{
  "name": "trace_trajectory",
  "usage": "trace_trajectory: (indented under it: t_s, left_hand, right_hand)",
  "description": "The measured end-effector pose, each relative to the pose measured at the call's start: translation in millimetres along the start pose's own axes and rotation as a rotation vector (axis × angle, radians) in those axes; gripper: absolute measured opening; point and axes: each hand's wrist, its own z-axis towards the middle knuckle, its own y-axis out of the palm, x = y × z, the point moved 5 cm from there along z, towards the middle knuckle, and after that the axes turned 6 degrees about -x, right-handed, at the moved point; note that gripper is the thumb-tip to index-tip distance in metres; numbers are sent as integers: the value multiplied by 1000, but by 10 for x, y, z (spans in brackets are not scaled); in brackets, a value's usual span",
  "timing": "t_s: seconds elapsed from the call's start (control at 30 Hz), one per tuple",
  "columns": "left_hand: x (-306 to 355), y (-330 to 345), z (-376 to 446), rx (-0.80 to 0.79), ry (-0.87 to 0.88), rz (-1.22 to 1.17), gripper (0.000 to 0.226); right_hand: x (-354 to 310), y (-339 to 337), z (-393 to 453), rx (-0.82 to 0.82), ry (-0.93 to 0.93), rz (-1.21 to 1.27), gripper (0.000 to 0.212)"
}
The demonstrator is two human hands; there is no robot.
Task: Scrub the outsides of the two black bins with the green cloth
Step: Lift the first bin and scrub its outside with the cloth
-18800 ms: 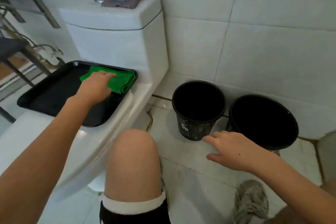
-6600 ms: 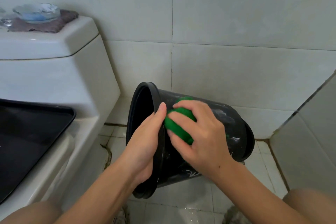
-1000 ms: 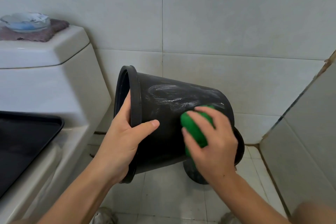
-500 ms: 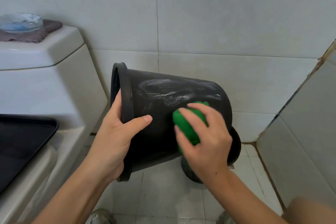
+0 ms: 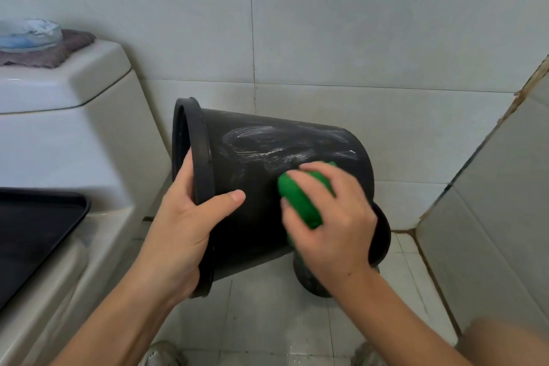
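Note:
A black bin (image 5: 261, 163) is held up off the floor on its side, its mouth turned left and white soapy smears across its upper wall. My left hand (image 5: 187, 226) grips its rim, thumb lying on the outside wall. My right hand (image 5: 332, 223) holds a bunched green cloth (image 5: 300, 202) pressed against the bin's side near the bottom end. The second black bin (image 5: 380, 235) stands on the floor behind and below, mostly hidden by the first bin and my right hand.
A white toilet (image 5: 59, 134) fills the left, with a black tray (image 5: 32, 229) on its lid and a dish on a brown cloth (image 5: 38, 44) on the tank. Tiled walls stand behind and to the right. My knee (image 5: 511, 342) shows at bottom right.
My right hand has slid the green cloth a little along the bin's side. The left hand keeps the same grip on the rim, and the bin has hardly shifted.

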Motion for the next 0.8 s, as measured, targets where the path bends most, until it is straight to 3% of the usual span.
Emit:
trace_trajectory:
  t_s: [0.07,0.13,0.2,0.33,0.4,0.47,0.6,0.8]
  left_hand:
    - [-21,7,0,-8,0,-30,57]
    - [-16,-2,-6,-7,-8,-19,58]
    - [35,-25,-20,7,-11,2,67]
    - [164,-148,-52,75,2,-44,49]
    - [185,-161,-66,79,14,-54,48]
    - [159,-122,-53,67,23,-74,49]
    - [31,4,8,25,50,-84,54]
    - [-54,101,27,-28,91,17,51]
  right_hand:
    - [-164,-16,-49,-12,-170,42,24]
    - [-74,-29,-56,-22,-207,42,27]
    - [189,-35,-28,-18,-56,17,30]
    - [700,-75,1,58,410,91,38]
    - [738,-87,-15,108,489,131,39]
    - [590,-95,-11,137,416,100,34]
    - [54,1,-73,121,90,62,27]
    - [-370,88,-158,-13,-234,165,28]
